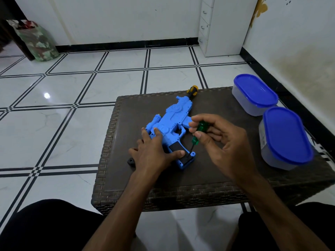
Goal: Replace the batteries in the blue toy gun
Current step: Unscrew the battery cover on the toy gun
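Observation:
The blue toy gun (174,120) lies flat on the dark woven table (208,171), muzzle toward the far edge. My left hand (152,151) presses down on its rear body with straight fingers, thumb beside the black battery cover (176,148) in the grip. My right hand (217,140) pinches the green handle of a small screwdriver (198,132). The screwdriver's dark shaft angles down, and its tip meets the grip's lower end near the cover.
A yellow-and-black screwdriver (192,90) lies at the table's far edge beyond the muzzle. Two clear tubs with blue lids (255,93) (288,136) stand on the right side. A small black part (131,162) lies left of my left hand. Tiled floor surrounds the table.

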Demonstrator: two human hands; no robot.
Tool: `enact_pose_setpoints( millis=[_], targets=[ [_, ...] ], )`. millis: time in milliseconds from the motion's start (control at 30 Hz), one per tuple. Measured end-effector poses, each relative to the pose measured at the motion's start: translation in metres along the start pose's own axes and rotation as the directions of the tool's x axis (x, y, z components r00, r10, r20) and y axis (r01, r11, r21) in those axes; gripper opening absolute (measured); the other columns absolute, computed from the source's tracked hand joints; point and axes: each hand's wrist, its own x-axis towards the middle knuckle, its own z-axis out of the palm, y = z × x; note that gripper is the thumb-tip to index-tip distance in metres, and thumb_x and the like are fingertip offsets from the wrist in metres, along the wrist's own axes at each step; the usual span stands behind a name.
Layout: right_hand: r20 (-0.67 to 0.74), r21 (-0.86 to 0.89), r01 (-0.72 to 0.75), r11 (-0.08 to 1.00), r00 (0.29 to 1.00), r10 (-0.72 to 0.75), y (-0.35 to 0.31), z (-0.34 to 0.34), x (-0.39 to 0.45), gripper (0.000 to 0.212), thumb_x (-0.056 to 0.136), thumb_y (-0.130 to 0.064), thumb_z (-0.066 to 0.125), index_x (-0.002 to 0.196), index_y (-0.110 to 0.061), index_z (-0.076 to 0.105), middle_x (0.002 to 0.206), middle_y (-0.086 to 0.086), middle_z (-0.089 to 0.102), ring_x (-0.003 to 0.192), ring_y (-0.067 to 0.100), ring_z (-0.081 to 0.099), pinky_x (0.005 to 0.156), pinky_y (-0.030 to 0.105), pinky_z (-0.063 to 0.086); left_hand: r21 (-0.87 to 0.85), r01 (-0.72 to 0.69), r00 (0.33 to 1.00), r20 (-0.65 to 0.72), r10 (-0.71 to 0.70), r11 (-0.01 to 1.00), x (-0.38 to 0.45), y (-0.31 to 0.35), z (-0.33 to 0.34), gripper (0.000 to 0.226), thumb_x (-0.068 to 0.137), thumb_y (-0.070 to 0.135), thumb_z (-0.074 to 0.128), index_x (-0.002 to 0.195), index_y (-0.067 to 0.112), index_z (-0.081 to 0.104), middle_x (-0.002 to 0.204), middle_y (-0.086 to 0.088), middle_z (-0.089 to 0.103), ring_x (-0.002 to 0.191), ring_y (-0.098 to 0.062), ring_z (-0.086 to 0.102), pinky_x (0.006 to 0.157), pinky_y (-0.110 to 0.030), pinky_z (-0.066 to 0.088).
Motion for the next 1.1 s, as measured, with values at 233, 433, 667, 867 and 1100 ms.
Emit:
enact_pose_setpoints(
  millis=[233,433,667,867,1100],
  targets=[
    [0.023,-0.015,0.006,1.000,1.000,-0.006,0.0010,0.0014,-0.0003,0.029,0.090,0.005,0.064,0.118,-0.001,0.066,0.110,0.005,0.073,0.105,0.009,0.070,0.089,0.024,0.056,0.000,-0.002,1.000,-0.005,0.002,1.000,-0.0002,-0.0008,0.0005,0.111,0.066,0.080,0.060,0.153,0.027,0.013,0.162,-0.012,-0.003,0.143,-0.036,0.021,0.108,-0.059,0.021],
    [0.055,-0.037,0.041,0.998,0.998,-0.039,0.0012,0.0004,0.0013,0.030,0.090,0.009,0.061,0.118,-0.001,0.066,0.112,0.007,0.071,0.106,0.010,0.069,0.090,0.023,0.055,-0.007,-0.004,1.000,-0.006,0.004,1.000,0.0000,-0.0004,0.0006,0.111,0.067,0.079,0.060,0.153,0.027,0.013,0.162,-0.012,-0.004,0.143,-0.036,0.020,0.108,-0.059,0.020],
    [0.048,-0.032,0.054,0.998,0.997,-0.053,0.0017,-0.0009,0.0013,0.030,0.090,0.004,0.060,0.119,-0.001,0.065,0.113,0.007,0.071,0.106,0.012,0.070,0.092,0.026,0.056,-0.011,0.000,1.000,0.003,0.000,1.000,-0.0004,0.0005,-0.0008,0.111,0.068,0.078,0.061,0.153,0.027,0.011,0.162,-0.012,-0.005,0.144,-0.037,0.019,0.109,-0.059,0.018],
    [0.057,-0.020,0.035,0.999,0.998,-0.033,0.0017,-0.0007,0.0015,0.031,0.091,0.008,0.060,0.119,0.000,0.065,0.113,0.007,0.071,0.106,0.012,0.070,0.092,0.027,0.056,-0.016,-0.001,1.000,0.003,0.001,1.000,-0.0003,0.0002,-0.0005,0.111,0.068,0.078,0.060,0.154,0.028,0.010,0.162,-0.012,-0.006,0.144,-0.036,0.017,0.110,-0.060,0.018],
    [0.120,-0.003,-0.007,1.000,0.993,0.008,-0.0045,0.0002,0.0023,0.031,0.090,0.012,0.057,0.117,-0.003,0.064,0.113,0.004,0.071,0.109,0.011,0.068,0.093,0.030,0.056,-0.014,0.005,1.000,-0.003,-0.005,1.000,-0.0002,0.0000,0.0007,0.111,0.068,0.078,0.060,0.153,0.028,0.011,0.162,-0.011,-0.006,0.144,-0.035,0.018,0.109,-0.059,0.018]
  ],
)
